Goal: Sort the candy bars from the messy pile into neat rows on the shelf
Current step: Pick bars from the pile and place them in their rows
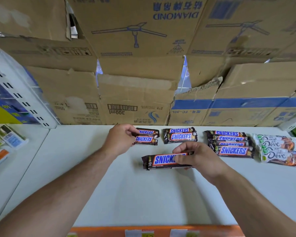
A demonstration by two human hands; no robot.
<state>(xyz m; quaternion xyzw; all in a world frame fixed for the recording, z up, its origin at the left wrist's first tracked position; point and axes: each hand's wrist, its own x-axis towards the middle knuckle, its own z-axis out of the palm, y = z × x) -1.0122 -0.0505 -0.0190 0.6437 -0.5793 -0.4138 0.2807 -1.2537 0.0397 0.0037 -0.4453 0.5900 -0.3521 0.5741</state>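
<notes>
Head cam: right hand [195, 156] pinches loose Snickers bar [161, 160] to place it, left hand [120, 139] pinches Snickers stack [146, 138] steady.

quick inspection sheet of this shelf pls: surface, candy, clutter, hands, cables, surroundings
surface: white shelf, candy grouped along its back edge
job's things: left Snickers pair, middle Snickers pair, long Snickers stack, Dove bars at far right; one loose Snickers bar in front of the groups
clutter: nothing seen
grippers: left hand pinches the end of the left Snickers pair; right hand grips the loose Snickers bar
cables: nothing seen
surroundings: cardboard boxes stacked behind; orange price strip along the front edge; other packets on the neighbouring shelf to the left
</notes>
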